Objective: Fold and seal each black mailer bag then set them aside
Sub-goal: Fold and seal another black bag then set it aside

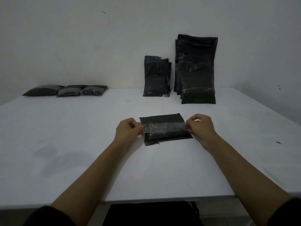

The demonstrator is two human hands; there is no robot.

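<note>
A black mailer bag (164, 119) lies flat on the white table (81, 128) in front of me, its top flap folded over. Across it stretches a clear strip (164, 128), glossy and slightly wrinkled. My left hand (127, 132) pinches the strip's left end at the bag's left edge. My right hand (199, 127) pinches the right end at the bag's right edge. Whether the strip touches the bag along its whole length I cannot tell.
Three sealed black packets (65, 91) lie in a row at the back left. Against the wall stand a small stack of black mailers (156, 77) and a taller stack (196, 67). A dark stain (48, 155) marks the table's left front.
</note>
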